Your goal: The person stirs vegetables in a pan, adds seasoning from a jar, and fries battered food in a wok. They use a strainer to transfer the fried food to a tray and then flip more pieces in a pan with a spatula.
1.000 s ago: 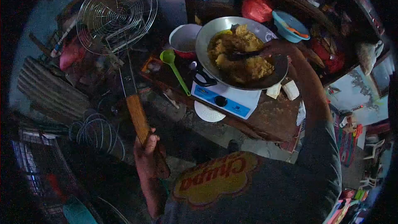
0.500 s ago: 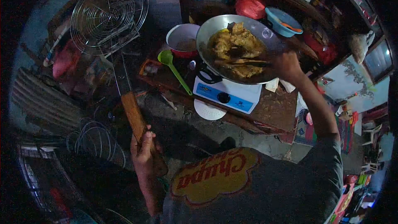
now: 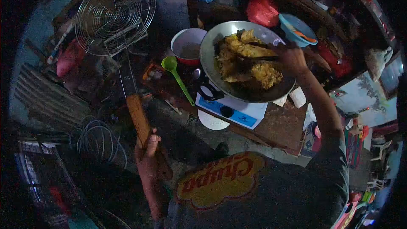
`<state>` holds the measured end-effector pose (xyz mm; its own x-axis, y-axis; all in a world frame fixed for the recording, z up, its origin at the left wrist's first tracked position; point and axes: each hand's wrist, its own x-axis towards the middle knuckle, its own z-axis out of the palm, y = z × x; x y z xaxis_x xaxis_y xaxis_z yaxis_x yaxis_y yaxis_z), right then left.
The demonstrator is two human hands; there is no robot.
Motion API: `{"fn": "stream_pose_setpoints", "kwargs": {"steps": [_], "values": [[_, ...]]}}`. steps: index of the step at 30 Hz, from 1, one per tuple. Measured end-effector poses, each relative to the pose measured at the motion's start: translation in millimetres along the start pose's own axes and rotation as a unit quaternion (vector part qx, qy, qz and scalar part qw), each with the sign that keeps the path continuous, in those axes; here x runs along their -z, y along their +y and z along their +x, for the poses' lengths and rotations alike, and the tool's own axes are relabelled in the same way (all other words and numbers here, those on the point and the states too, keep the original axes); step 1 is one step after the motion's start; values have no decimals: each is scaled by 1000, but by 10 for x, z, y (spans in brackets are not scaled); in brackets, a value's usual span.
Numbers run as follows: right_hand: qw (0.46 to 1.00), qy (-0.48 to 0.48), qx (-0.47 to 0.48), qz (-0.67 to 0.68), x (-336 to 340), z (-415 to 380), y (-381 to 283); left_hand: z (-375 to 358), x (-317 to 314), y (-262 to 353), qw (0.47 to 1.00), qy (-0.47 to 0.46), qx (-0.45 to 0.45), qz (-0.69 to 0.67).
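Note:
My left hand (image 3: 148, 154) is wrapped round the wooden handle of a wire skimmer (image 3: 115, 16), whose round mesh head is held up at the upper left. At the wok's right side, my right hand (image 3: 291, 61) is closed on a dark, slender utensil (image 3: 267, 58) that reaches in over the food; its tip is hard to make out. Browned fried pieces (image 3: 250, 51) lie in the metal wok (image 3: 216, 27), some stacked on others. Under the wok stands a white and blue gas stove (image 3: 231, 112) with a black knob.
Left of the wok are a red pot (image 3: 186, 44) with a pale inside and a green ladle (image 3: 177, 78). Behind stand a blue basin (image 3: 299, 29) and a red plastic bag (image 3: 262, 10). A white perforated disc (image 3: 212, 121) shows below the stove at the wooden table's edge (image 3: 271, 138).
The fried pieces have shifted and spread towards the wok's lower right. The wok appears tilted more, lower on its right side. My left hand and the skimmer have barely moved.

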<state>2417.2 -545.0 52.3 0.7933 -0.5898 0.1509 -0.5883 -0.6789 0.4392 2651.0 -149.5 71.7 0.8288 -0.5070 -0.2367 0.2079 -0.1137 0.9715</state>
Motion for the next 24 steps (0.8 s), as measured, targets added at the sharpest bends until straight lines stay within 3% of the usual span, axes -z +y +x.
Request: {"fn": "stream_pose_setpoints", "kwargs": {"steps": [1,2,3,5,6,7,8,9,10,11,12,15,18,21,23,24], "values": [[1000,4,3,1,-201,112,-5,0,-51,81,999,-7,17,31],[985,116,34,123,-433,207,-15,-3,-88,125,997,-14,36,62],[949,133,48,283,-841,320,40,-7,-103,91,997,-10,36,63],[786,157,100,589,-1644,544,149,-9,-121,2,998,5,58,16],[786,146,109,590,-1734,586,174,-20,-153,21,998,9,57,16],[943,134,126,277,-1193,505,81,-44,-190,45,998,20,46,38],[974,153,156,-63,-580,419,-35,-65,-221,58,997,32,37,61],[973,155,159,-61,-706,502,16,-81,-243,47,997,36,37,62],[921,144,152,328,-910,627,119,-94,-263,34,997,47,30,54],[970,133,161,128,-457,560,58,-102,-277,21,997,56,22,46],[972,132,179,-75,7,493,-8,-86,-251,-22,997,57,22,46],[949,186,238,-92,256,657,-58,-47,-186,-101,995,45,32,88],[943,183,252,-117,453,741,-260,-86,-224,-88,998,15,57,10],[944,152,271,-111,660,745,-410,-75,-210,-188,997,70,19,-4],[979,15,196,-59,785,722,-419,-53,-215,-95,992,95,79,4],[993,-39,104,-31,804,693,-368,-26,-195,-79,993,90,81,7]]}}
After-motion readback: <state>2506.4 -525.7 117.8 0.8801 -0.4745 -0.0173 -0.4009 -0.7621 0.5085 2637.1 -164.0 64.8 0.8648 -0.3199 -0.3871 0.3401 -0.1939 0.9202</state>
